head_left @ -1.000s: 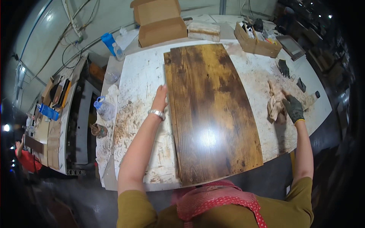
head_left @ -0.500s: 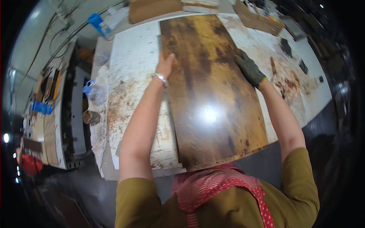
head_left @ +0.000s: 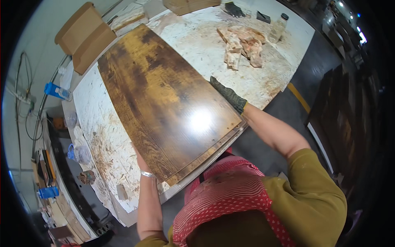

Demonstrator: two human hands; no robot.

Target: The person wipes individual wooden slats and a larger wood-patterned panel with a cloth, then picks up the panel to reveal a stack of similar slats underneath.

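Note:
A long brown wooden board with a dark mottled grain lies at a slant across the white worktable, its near end at the front edge. Small holes run along that end, and another layer shows just beneath it. My right hand, in a dark grey glove, grips the board's right edge near the front. At the left edge, my bare left hand, with a silvery bracelet at the wrist, reaches under the board and holds it. The board hides most of its fingers.
Crumpled stained cloth, a dark-capped bottle and a dark glove lie on the white worktable. An open cardboard box stands at the far left. Dark boards stand on the right.
The view has swung to the right. The board now slants to the far left, with its near end closer to me. Both hands have moved from its far part to its near part.

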